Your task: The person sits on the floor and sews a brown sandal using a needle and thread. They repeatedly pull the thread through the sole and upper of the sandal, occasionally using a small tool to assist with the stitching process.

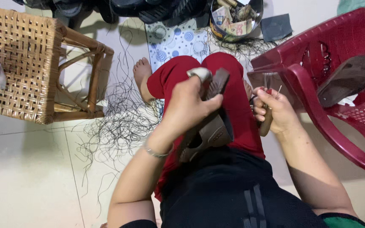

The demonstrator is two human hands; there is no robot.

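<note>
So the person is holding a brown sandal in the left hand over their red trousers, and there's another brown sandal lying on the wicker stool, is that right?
Not quite. The second brown sandal lies on the dark red plastic chair, not on the wicker stool. The head view shows the rest as said: the left hand holds a brown sandal over the red trousers.

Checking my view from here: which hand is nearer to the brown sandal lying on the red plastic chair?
Right. The right hand, gripping an awl-like tool, sits just beside the red chair where the brown sandal lies. The left hand is farther off, holding another sandal over the lap.
</note>
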